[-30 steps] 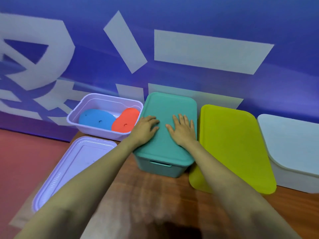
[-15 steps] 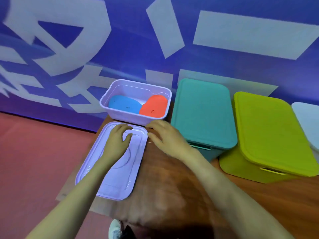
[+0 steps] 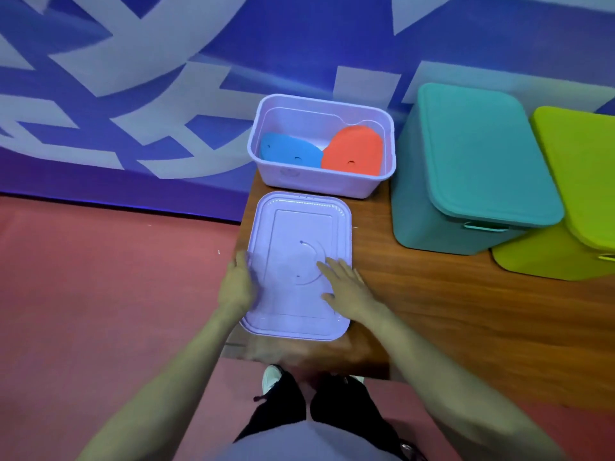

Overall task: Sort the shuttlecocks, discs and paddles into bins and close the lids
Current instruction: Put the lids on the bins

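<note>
A blue wall (image 3: 299, 44) with broad white shapes fills the top of the view, and a red floor (image 3: 100, 277) spreads out to the left below it. A wooden table (image 3: 466, 311) runs from the centre to the right edge. At its far right stands a green bin (image 3: 549, 261) with its green lid (image 3: 582, 168) on top, cut off by the frame. Just beside it on the left is a teal bin (image 3: 426, 211), with its teal lid (image 3: 482, 154) seated on it. At the table's far left corner, near the wall, a lilac bin (image 3: 319, 184) stands open. In it a blue disc (image 3: 289, 154) lies on the left and an orange disc (image 3: 352, 151) on the right, the orange one overlapping the blue one's edge. Directly in front of this bin the lilac lid (image 3: 299, 234) lies flat on the table along its left edge, apart from the bin. The right hand (image 3: 346, 284) rests on the near right part of the lid with its fingers spread and straight, gripping nothing. The left hand (image 3: 236, 284) sits against the lid's left edge. It is blurred, and I cannot tell whether its fingers are curled round the rim or only touch it. At the bottom of the view a white shoe (image 3: 271, 377) shows beneath the table's near edge.
</note>
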